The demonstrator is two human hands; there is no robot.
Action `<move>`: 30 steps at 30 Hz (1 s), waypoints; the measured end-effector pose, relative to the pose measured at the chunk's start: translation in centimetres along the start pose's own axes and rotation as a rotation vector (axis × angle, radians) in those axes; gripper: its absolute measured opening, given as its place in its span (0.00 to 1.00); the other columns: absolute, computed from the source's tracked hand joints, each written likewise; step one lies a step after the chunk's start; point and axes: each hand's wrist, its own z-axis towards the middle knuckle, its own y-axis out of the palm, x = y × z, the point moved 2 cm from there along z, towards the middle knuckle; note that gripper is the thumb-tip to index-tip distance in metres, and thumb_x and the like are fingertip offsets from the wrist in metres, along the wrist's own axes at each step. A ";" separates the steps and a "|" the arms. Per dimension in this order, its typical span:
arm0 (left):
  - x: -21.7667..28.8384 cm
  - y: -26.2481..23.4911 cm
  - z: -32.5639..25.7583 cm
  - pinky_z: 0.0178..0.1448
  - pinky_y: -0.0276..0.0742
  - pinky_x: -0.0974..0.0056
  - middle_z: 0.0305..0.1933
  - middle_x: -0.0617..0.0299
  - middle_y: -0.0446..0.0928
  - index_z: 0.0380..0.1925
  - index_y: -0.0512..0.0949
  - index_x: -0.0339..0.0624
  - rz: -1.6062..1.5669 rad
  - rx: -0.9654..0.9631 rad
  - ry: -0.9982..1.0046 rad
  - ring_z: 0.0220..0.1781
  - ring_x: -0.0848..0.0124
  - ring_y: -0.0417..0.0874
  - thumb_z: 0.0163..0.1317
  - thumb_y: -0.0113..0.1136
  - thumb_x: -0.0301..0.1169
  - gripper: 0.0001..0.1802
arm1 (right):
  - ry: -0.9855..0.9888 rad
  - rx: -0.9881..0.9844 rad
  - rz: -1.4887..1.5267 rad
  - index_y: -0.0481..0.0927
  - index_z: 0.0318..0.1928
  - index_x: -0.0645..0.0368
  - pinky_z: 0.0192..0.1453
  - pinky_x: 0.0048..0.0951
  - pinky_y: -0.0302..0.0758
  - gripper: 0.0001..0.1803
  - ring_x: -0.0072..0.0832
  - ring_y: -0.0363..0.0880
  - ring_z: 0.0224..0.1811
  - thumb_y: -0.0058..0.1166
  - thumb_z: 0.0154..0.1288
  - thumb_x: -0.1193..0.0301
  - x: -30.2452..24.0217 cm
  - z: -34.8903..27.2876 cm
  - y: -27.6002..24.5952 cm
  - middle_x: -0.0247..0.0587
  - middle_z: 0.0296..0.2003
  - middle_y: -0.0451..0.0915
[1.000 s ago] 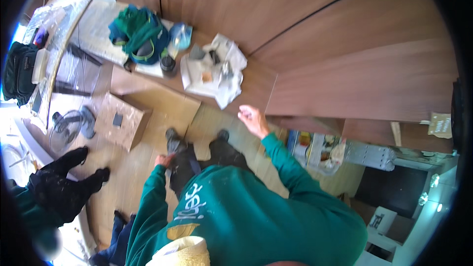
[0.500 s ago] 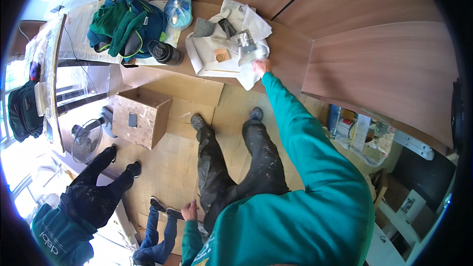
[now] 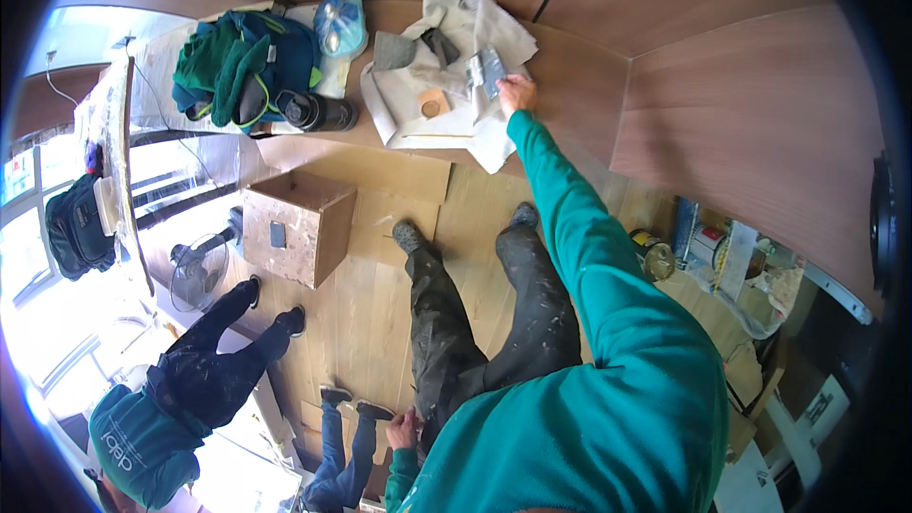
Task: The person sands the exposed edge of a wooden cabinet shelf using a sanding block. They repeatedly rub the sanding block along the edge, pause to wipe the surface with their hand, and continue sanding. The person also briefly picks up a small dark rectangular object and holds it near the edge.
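Wooden worktop [image 3: 570,57] carries a crumpled grey cloth [image 3: 418,119]. Green jacket pile [image 3: 242,62] lies left of the cloth. Right hand [image 3: 518,92] at the cloth's right edge, grip closed on a metal hinge [image 3: 487,71]. Left hand [image 3: 402,429] hangs low; grip state indeterminate.

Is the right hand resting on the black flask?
No: the right hand touches a grey metal piece on the pale cloth, apart from the flask.

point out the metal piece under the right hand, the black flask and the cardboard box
metal piece [image 3: 487,71], head view, on its shiny flat face left of the right hand [image 3: 518,92]
black flask [image 3: 318,112], head view, middle of its body
cardboard box [image 3: 299,233], head view, on its front side
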 end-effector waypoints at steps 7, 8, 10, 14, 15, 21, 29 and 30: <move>16.2 1.8 -0.6 0.42 0.83 0.63 0.34 0.48 0.87 0.41 0.85 0.27 0.011 0.085 0.509 0.37 0.63 0.90 0.68 0.64 0.47 0.26 | 0.183 -0.076 0.518 0.84 0.39 0.63 0.35 0.24 0.79 0.06 0.21 0.82 0.31 0.67 0.63 0.77 -13.8 -9.0 -12.7 0.36 0.31 0.86; 19.8 2.4 -1.9 0.43 0.83 0.63 0.35 0.49 0.88 0.43 0.85 0.28 -0.195 0.032 0.600 0.38 0.63 0.91 0.68 0.64 0.45 0.25 | 0.251 -0.145 0.623 0.83 0.39 0.64 0.34 0.24 0.79 0.06 0.21 0.82 0.30 0.67 0.62 0.78 -16.7 -11.3 -14.9 0.37 0.31 0.86; 27.7 3.8 -4.9 0.43 0.83 0.62 0.38 0.51 0.87 0.47 0.84 0.31 -0.376 -0.125 0.680 0.40 0.62 0.90 0.68 0.66 0.44 0.24 | 0.228 -0.342 0.681 0.82 0.37 0.65 0.30 0.26 0.78 0.05 0.23 0.83 0.29 0.63 0.60 0.80 -22.3 -16.6 -19.2 0.42 0.31 0.86; 40.6 5.8 -14.2 0.47 0.85 0.61 0.49 0.49 0.85 0.54 0.80 0.30 -0.632 -0.582 0.931 0.46 0.61 0.89 0.72 0.63 0.38 0.21 | 0.162 -0.696 0.576 0.85 0.39 0.62 0.31 0.25 0.77 0.08 0.22 0.83 0.28 0.67 0.63 0.72 -29.5 -27.4 -27.0 0.37 0.29 0.86; 42.6 6.6 -16.7 0.47 0.84 0.62 0.48 0.51 0.85 0.53 0.81 0.30 -0.576 -0.630 0.997 0.45 0.65 0.87 0.71 0.64 0.36 0.20 | 0.187 -0.709 0.554 0.86 0.39 0.63 0.33 0.25 0.78 0.09 0.22 0.84 0.29 0.67 0.64 0.70 -30.4 -29.0 -28.9 0.38 0.30 0.87; 48.0 8.9 -28.2 0.43 0.80 0.65 0.38 0.55 0.86 0.44 0.84 0.30 -0.017 -0.384 1.612 0.38 0.71 0.83 0.66 0.65 0.24 0.09 | -0.286 -0.235 0.349 0.79 0.60 0.67 0.56 0.34 0.80 0.27 0.31 0.84 0.50 0.66 0.69 0.62 -36.5 -33.2 -38.4 0.44 0.47 0.86; 49.8 9.9 -42.8 0.46 0.85 0.53 0.47 0.47 0.82 0.48 0.82 0.34 0.418 -0.751 2.513 0.40 0.45 0.85 0.49 0.75 0.30 0.24 | -0.433 0.259 0.370 0.78 0.62 0.67 0.58 0.32 0.79 0.25 0.28 0.84 0.53 0.61 0.73 0.62 -43.3 -36.0 -46.5 0.43 0.49 0.86; 50.6 9.2 -44.6 0.46 0.85 0.53 0.46 0.47 0.83 0.48 0.82 0.34 0.445 -0.758 2.543 0.40 0.46 0.85 0.50 0.76 0.29 0.24 | -0.355 0.355 0.499 0.80 0.60 0.67 0.55 0.31 0.80 0.23 0.27 0.85 0.50 0.60 0.74 0.62 -43.5 -35.6 -47.7 0.42 0.46 0.87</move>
